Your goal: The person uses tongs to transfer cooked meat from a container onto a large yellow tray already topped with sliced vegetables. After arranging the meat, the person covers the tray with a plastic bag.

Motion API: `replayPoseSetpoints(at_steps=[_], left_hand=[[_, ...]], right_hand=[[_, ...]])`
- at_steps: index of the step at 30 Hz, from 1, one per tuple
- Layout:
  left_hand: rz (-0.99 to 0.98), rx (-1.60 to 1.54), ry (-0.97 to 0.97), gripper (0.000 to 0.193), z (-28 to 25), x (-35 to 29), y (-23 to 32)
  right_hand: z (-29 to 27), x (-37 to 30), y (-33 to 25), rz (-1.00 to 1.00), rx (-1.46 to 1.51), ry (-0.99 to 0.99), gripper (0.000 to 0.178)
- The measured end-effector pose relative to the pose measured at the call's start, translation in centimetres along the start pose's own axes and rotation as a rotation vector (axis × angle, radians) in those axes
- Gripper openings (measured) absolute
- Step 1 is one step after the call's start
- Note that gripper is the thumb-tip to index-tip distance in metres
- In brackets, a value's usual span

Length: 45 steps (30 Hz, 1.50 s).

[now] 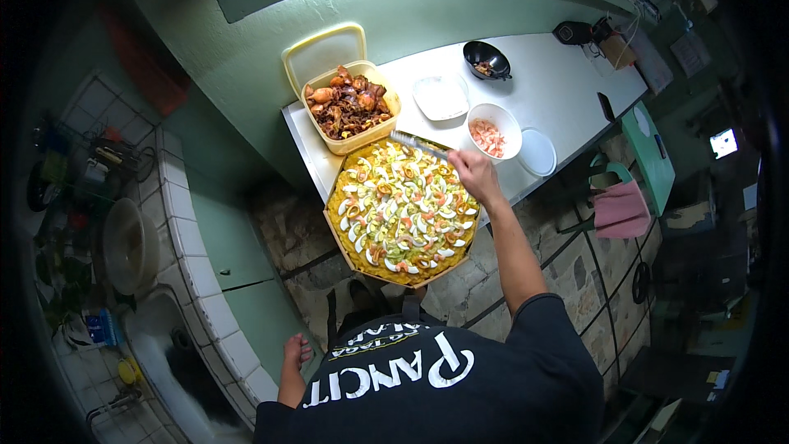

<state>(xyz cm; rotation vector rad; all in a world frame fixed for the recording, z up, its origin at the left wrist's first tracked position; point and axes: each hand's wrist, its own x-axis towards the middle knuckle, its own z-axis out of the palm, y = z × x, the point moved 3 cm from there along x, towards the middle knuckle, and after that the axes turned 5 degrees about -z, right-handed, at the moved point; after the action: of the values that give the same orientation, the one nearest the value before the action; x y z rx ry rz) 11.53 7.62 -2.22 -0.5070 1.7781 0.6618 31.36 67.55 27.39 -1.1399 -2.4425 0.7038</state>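
Your dark T-shirt (460,386) w/ white lettering fills the bottom edge; L hand (297,352) hangs loose and open by the tiled counter (197,279), holding nothing. R hand (472,171) is closed on metal tongs (417,145) at the far rim of the big round noodle tray (355,256), which overhangs the white table's (567,90) near edge. Just beyond: yellow tub of browned meat (351,105), lid (323,49) propped vs. wall. White bowl of shrimp (493,131) sits right of the tongs. Table's far right end has open room.
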Motion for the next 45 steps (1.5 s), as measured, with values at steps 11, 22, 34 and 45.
replayPoseSetpoints(at_steps=[11,22,34,45], left_hand=[[0.034,-0.088,-0.032,0.035,-1.7,0.6,0.1],[0.004,-0.082,-0.044,0.041,-4.4,1.5,-1.6],[0.082,-0.154,-0.042,0.042,-4.8,3.0,1.5],[0.069,0.251,-0.046,0.038,-4.2,2.0,1.3]], right_hand=[[5.3,16.4,-4.9,-0.025,-0.666,-0.110,0.030],[6.8,16.2,-6.4,0.096,-0.590,-0.150,0.036],[1.4,10.2,-6.0,-0.081,-0.494,-0.010,0.025],[2.3,-13.3,-8.0,-0.395,-0.452,0.077,0.013]])
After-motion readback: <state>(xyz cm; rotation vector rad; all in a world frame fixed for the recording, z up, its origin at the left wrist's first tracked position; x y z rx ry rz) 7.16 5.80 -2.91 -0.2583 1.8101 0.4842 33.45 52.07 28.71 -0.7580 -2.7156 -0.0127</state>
